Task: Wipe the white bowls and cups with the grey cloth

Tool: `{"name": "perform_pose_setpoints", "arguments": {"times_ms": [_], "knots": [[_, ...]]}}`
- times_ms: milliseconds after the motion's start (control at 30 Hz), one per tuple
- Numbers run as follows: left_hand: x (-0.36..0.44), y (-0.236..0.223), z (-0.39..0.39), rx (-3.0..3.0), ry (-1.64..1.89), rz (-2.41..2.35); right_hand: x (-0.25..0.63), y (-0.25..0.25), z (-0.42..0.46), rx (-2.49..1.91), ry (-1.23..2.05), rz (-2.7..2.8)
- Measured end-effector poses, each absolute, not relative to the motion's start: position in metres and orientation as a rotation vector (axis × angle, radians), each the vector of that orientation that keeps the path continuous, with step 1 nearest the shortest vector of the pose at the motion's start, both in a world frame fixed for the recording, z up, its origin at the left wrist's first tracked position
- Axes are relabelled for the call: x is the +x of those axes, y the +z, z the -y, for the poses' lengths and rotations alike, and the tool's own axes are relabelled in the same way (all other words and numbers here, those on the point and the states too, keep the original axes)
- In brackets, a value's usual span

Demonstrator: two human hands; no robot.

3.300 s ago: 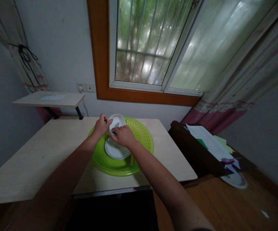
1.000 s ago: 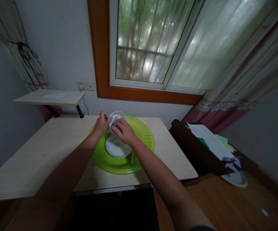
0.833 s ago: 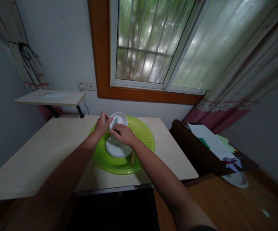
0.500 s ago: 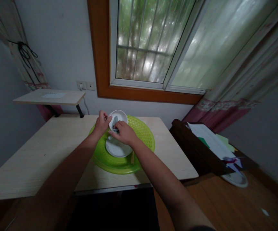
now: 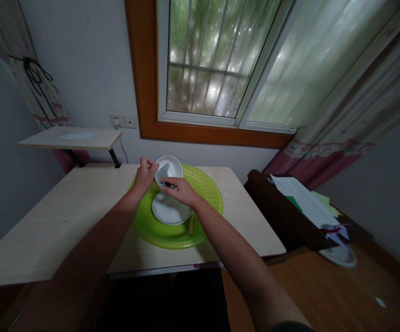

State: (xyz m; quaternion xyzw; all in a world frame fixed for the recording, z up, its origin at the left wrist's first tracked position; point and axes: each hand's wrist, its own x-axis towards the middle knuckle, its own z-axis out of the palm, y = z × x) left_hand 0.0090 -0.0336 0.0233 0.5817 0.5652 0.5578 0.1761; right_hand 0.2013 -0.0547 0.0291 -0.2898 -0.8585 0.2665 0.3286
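My left hand [image 5: 143, 174] grips the rim of a small white bowl [image 5: 170, 168], holding it tilted above a round green plastic basket [image 5: 208, 203] on the light wooden table [image 5: 64, 216]. My right hand [image 5: 180, 190] is at the bowl's lower rim, fingers pinched on a small dark thing that I cannot make out. Below both hands a white plate [image 5: 170, 213] lies flat in the basket. A pale stick [image 5: 190, 226], perhaps a chopstick, lies beside the plate.
A small raised shelf [image 5: 70, 137] stands at the table's back left, under a wall socket [image 5: 122, 121]. To the right, a dark wooden piece of furniture [image 5: 279, 212] carries papers [image 5: 303, 200]. A white plate [image 5: 340, 256] lies on the floor by it. The window is straight ahead.
The bowl stays in my left hand, tilted a little more upright. My right hand has kept moving round inside and along the bowl's lower rim, now lying at its lower edge.
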Motion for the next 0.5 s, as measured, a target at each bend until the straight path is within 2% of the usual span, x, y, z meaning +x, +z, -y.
{"name": "perform_pose_setpoints", "arguments": {"times_ms": [500], "knots": [[0.012,0.028,0.037,1.688,1.528,-1.562,0.189,0.029,0.063,-0.705,0.337,2.343]]}}
